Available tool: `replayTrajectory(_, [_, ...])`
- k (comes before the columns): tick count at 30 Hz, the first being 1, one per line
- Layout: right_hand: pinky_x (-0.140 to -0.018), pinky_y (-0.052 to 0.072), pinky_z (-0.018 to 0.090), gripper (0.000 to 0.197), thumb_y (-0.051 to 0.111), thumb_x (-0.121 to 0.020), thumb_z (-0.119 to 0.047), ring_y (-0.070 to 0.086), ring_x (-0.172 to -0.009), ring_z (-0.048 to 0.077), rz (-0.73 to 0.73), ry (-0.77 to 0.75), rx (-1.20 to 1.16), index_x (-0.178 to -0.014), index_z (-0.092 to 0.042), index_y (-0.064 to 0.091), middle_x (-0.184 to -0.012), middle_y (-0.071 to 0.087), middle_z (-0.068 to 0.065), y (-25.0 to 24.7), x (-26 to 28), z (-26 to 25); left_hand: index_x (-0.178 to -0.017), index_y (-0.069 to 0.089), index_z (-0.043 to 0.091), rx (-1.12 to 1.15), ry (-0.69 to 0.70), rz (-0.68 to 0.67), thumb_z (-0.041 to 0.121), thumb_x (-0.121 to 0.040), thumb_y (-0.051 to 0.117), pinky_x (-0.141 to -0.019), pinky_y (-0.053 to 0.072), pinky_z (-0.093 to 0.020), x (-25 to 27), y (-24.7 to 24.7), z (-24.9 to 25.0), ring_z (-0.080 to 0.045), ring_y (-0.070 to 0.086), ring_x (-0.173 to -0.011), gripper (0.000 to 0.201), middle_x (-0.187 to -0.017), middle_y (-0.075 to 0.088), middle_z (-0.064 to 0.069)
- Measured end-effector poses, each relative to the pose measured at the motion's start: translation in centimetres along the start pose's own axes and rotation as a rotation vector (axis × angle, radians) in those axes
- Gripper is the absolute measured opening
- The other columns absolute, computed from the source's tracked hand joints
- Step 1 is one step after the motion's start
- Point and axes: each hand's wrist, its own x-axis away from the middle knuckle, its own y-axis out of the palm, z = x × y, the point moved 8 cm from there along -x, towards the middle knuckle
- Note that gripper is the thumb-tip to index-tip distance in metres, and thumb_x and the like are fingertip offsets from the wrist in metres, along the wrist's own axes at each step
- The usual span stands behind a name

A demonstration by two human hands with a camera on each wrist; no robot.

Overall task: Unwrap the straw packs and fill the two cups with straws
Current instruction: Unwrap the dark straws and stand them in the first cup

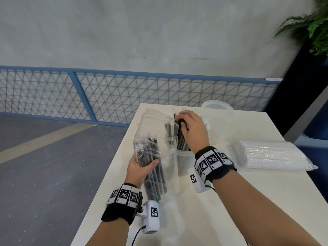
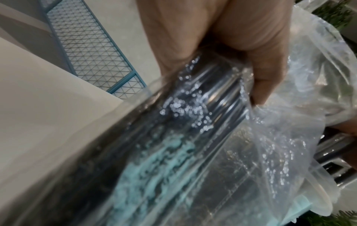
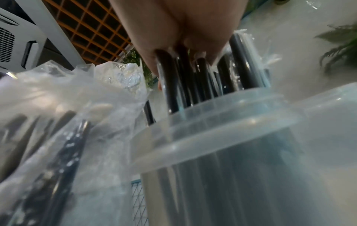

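on the left we see grey floor and a blue mesh railing [image 1: 106,93] below a pale wall. our left hand [image 1: 140,167] grips the opened pack of black straws [image 1: 152,157], tilted over the white desk [image 1: 230,201]. just right, our right hand [image 1: 191,128] pinches black straws [image 1: 182,139] standing in the near cup [image 1: 184,162]. behind is an empty cup [image 1: 218,109]; farther right lie a wrapped pack of white straws [image 1: 271,157] and a plant [image 1: 312,25].

No legible text (only coded wrist markers [image 1: 124,194])
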Motion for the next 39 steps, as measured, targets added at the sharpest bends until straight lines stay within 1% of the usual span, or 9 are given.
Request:
replayTrajectory(5, [-0.094,0.034,0.033,0.019,0.055,-0.082,-0.009,0.057,-0.091,0.023,0.084,0.017,0.156,-0.096,-0.017,0.065,-0.097,0.064,0.001,-1.7,-0.2,-0.2,-0.093,0.06,0.017,0.021,-0.017,0.006,-0.003,-0.071,0.073,-0.079,0.054,-0.035,-0.1,-0.3,-0.4,-0.02,0.067,-0.086,0.033,-0.092,0.07,-0.005])
replayTrajectory(9, [-0.085,0.047,0.047,0.02,0.053,-0.086,-0.005,0.057,-0.091,0.029,0.049,0.116,0.061,-0.1,-0.008,0.067,-0.097,0.065,0.01,-1.3,0.3,1.3,-0.091,0.06,0.018,0.026,-0.009,0.004,-0.004,-0.072,0.072,-0.07,0.057,-0.025,0.0,-0.3,-0.3,-0.011,0.069,-0.077,0.031,-0.088,0.07,-0.003])
replayTrajectory(12, [-0.092,0.045,0.049,0.024,0.053,-0.087,-0.023,0.054,-0.106,0.03,0.069,0.133,0.068,-0.103,-0.012,0.068,-0.111,0.061,0.01,-1.9,0.6,1.2,-0.092,0.06,0.019,0.024,-0.006,0.008,-0.003,-0.072,0.073,-0.072,0.057,-0.024,0.1,-0.3,-0.2,-0.009,0.068,-0.078,0.032,-0.09,0.07,-0.003])
replayTrajectory(15, [-0.105,0.029,0.052,0.047,0.054,-0.08,-0.055,0.024,-0.139,0.035,0.031,0.229,0.229,-0.118,-0.027,0.06,-0.144,0.039,0.006,-2.1,1.5,1.7,-0.094,0.06,0.018,0.031,-0.004,0.013,-0.003,-0.072,0.073,-0.074,0.056,-0.025,0.2,-0.5,-0.2,-0.012,0.067,-0.083,0.033,-0.092,0.069,-0.003])
replayTrajectory(20, [-0.119,0.013,0.038,0.063,0.066,-0.083,-0.024,0.022,-0.141,0.029,-0.208,0.205,0.179,-0.138,-0.01,0.039,-0.148,0.034,0.012,-0.2,2.7,3.3,-0.102,0.059,0.012,0.036,-0.018,0.022,-0.001,-0.072,0.074,-0.071,0.057,-0.025,0.0,-0.9,-0.6,-0.019,0.067,-0.089,0.036,-0.096,0.07,-0.006])
replayTrajectory(27, [-0.112,0.024,0.029,0.059,0.066,-0.082,-0.011,0.033,-0.137,0.026,-0.241,0.208,0.125,-0.135,-0.009,0.042,-0.145,0.039,0.008,-0.2,3.0,3.9,-0.106,0.06,0.008,0.013,0.002,-0.008,-0.001,-0.071,0.074,-0.081,0.056,-0.03,0.1,-0.6,-0.6,-0.019,0.068,-0.092,0.039,-0.099,0.07,-0.009])
replayTrajectory(30, [-0.11,0.029,0.037,0.058,0.068,-0.079,-0.011,0.033,-0.136,0.026,-0.063,0.133,0.125,-0.133,-0.015,0.045,-0.146,0.037,0.005,-2.3,3.0,2.1,-0.101,0.061,0.012,0.008,0.014,-0.038,0.0,-0.071,0.075,-0.081,0.055,-0.032,0.3,-0.4,-0.3,-0.017,0.069,-0.09,0.035,-0.097,0.071,-0.007])
replayTrajectory(34, [-0.095,0.038,0.019,0.018,0.057,-0.088,-0.011,0.051,-0.103,0.016,0.291,-0.157,-0.057,-0.103,-0.007,0.064,-0.108,0.06,0.008,-5.8,5.0,-4.9,-0.105,0.062,0.007,-0.004,0.031,-0.111,-0.001,-0.069,0.076,-0.077,0.057,-0.029,0.4,0.1,0.1,-0.018,0.07,-0.089,0.039,-0.095,0.072,-0.007])
replayTrajectory(39, [-0.082,0.052,0.028,0.023,0.061,-0.087,-0.012,0.062,-0.086,0.011,-0.243,-0.017,-0.153,-0.109,-0.008,0.063,-0.1,0.067,0.007,-0.1,5.7,-5.4,-0.107,0.061,0.002,-0.028,0.048,-0.186,-0.005,-0.068,0.074,-0.075,0.055,-0.025,0.7,0.9,-0.3,-0.019,0.069,-0.09,0.042,-0.094,0.073,-0.006])
